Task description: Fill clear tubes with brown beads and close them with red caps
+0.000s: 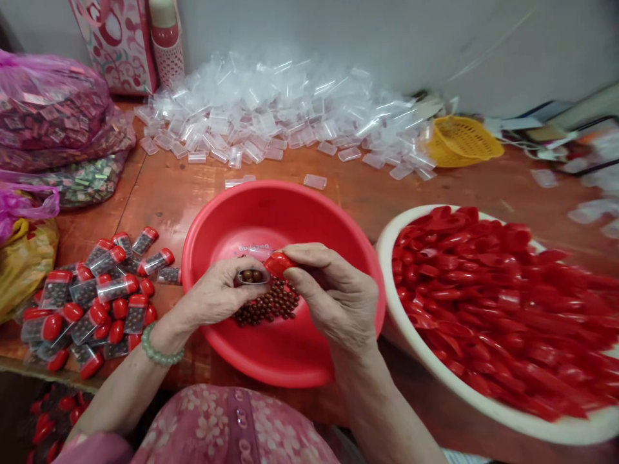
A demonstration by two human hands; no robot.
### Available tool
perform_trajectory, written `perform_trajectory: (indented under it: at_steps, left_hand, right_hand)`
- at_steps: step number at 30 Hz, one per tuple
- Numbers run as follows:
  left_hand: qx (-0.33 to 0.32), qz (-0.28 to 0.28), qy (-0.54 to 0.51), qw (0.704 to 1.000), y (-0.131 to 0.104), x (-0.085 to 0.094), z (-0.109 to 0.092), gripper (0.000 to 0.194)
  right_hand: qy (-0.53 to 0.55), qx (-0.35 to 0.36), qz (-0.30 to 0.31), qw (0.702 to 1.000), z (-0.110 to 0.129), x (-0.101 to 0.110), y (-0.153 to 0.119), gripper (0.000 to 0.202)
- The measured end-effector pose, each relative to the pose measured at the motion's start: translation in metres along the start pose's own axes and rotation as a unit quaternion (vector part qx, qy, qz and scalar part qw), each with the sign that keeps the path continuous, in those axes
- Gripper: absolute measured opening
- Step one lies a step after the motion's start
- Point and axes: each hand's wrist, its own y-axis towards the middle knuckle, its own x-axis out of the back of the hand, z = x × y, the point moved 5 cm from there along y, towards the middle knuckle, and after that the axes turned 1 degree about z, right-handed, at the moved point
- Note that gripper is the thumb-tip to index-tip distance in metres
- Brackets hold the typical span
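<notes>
Over the red basin, my left hand is closed around a clear plastic container, its mouth facing up with brown balls showing inside. My right hand pinches a red plastic cap between thumb and fingers, close beside the container's opening. Whether cap and container touch is hard to tell. Beneath both hands, a heap of small brown balls lies on the basin floor. To the left, a pile of filled containers with red caps rests on the table.
A white tub heaped with red caps stands at right. Many clear empty containers spread along the wall, near a yellow basket. Filled pink bags, a patterned gift bag and a bottle occupy the back left.
</notes>
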Motion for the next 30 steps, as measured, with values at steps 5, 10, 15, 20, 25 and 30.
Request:
perform_trajectory:
  at_steps: [5,10,15,20,25,30]
  left_hand:
    - [-0.043,-0.005,-0.021,0.999,-0.001,0.000,-0.006,0.009]
    - [-0.035,0.038,0.002,0.999,0.003,-0.006,-0.008,0.007]
    - [-0.021,0.025,-0.005,0.999,0.002,-0.006,-0.007,0.012]
    - [0.005,0.010,-0.014,1.000,-0.002,-0.007,0.003,0.016]
    - [-0.009,0.029,-0.020,0.999,-0.003,-0.011,0.005,0.012]
    - [-0.008,0.044,-0.039,0.998,-0.001,-0.012,0.007,0.009]
  right_hand:
    - [-0.002,-0.008,-0.024,1.000,-0.001,0.002,-0.001,0.024]
    - [-0.014,-0.030,-0.058,0.998,-0.004,0.004,-0.002,0.013]
    - [-0.004,-0.016,-0.049,0.999,-0.002,0.004,-0.004,0.016]
    - [-0.004,-0.006,-0.026,1.000,0.000,0.001,-0.006,0.018]
    - [-0.004,0.009,-0.013,1.000,0.002,0.000,-0.006,0.021]
    - [-0.039,0.033,0.049,0.997,0.004,-0.003,-0.003,0.023]
